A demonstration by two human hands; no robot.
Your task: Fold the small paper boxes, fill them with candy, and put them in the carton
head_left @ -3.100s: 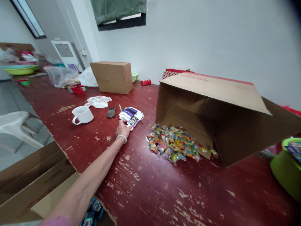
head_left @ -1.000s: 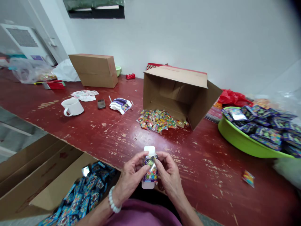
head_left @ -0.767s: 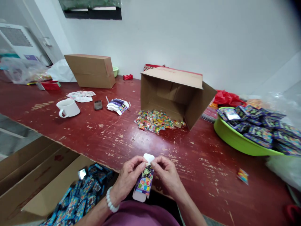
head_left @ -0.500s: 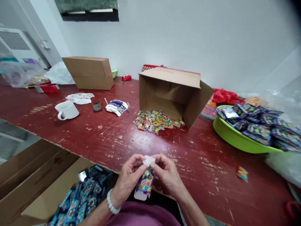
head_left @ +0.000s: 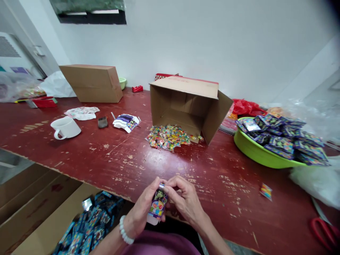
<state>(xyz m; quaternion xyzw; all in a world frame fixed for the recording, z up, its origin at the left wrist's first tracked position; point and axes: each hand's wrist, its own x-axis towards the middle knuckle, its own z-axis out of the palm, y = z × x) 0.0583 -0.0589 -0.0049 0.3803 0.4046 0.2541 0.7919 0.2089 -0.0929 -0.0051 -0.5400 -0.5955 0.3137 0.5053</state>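
Note:
A small purple printed carton (head_left: 158,204) is held upright in front of me at the table's near edge. My left hand (head_left: 146,203) wraps round its left side, with a pale bead bracelet on the wrist. The fingers of my right hand (head_left: 183,198) pinch the carton's top end, where the flap is folded down. A white flap at the lower end sticks out. Beyond my hands lies a heap of small wrapped candies (head_left: 170,137), spilling from a cardboard box (head_left: 186,88) tipped on its side.
Filled purple packs heap in a green basin (head_left: 255,152) at right, with a candy packet (head_left: 266,191) and red-handled scissors (head_left: 322,232) nearer. A white mug (head_left: 66,128), flat cartons (head_left: 126,122) and a closed cardboard box (head_left: 92,83) stand left. Below, an open box holds blue packs (head_left: 90,223).
The carton's top flap, standing up between both hands before, is now folded down. My left hand has shifted to wrap the carton's side. The view has swung slightly right.

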